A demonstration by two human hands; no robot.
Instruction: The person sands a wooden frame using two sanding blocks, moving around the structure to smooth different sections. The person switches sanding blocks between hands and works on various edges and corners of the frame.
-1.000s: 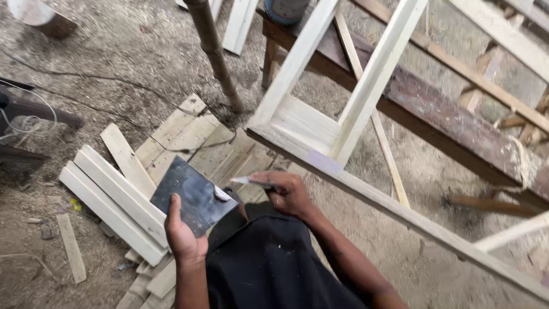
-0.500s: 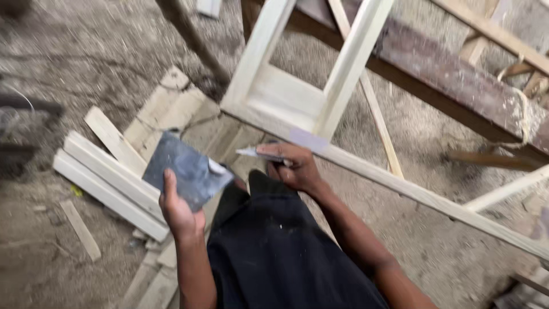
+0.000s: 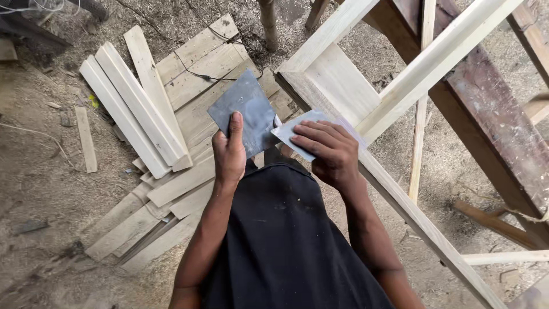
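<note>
Both forearms come up from the bottom of the view and point away from the body, with the hands close together in front of the chest. The left hand [image 3: 230, 153] is closed in a grip, with the thumb stretched straight up (it lies flat and long). The right hand [image 3: 329, 150] is turned palm down, the wrist a little bent, and its fingers [image 3: 311, 134] are extended to the left, side by side.

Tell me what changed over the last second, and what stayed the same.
The right hand turned its pale flat blade from edge-on to flat-on and brought it against the dark square plate. The view shifted, so the wooden frame sits closer. The left hand still grips the plate, thumb on top.
</note>
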